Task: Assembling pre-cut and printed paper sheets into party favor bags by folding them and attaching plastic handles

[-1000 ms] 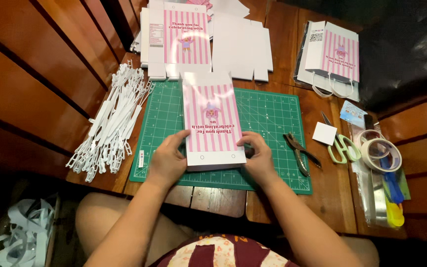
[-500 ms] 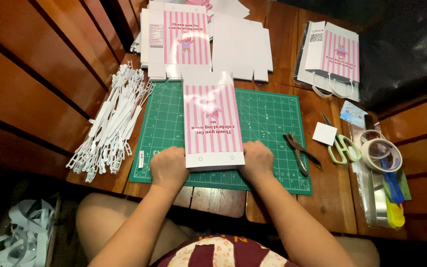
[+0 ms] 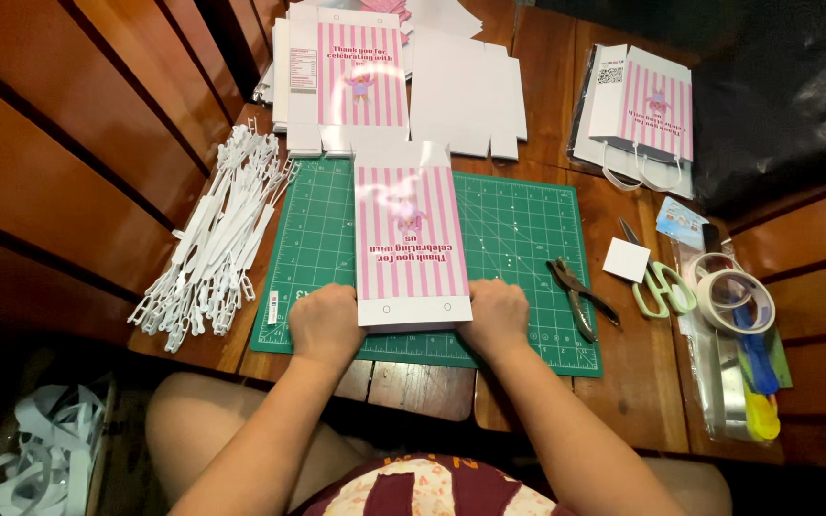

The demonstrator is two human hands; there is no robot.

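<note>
Both hands are down on the green cutting mat point(image 3: 518, 248), pressing at the near corners of a pink-and-white striped paper bag point(image 3: 411, 244) that lies flat in the middle of it. The left hand point(image 3: 325, 323) is curled into a loose fist at the bag's left corner; the right hand point(image 3: 495, 317) is curled the same way at the right corner. The bag looks folded and flattened, with two small holes along its near edge and no handles in them yet. A pile of white plastic handles point(image 3: 212, 244) waits left of the mat. Finished bags with handles point(image 3: 644, 115) sit at the far right, and unfolded flat sheets point(image 3: 470, 96) are stacked behind, so by my reckoning plenty remains.
</note>
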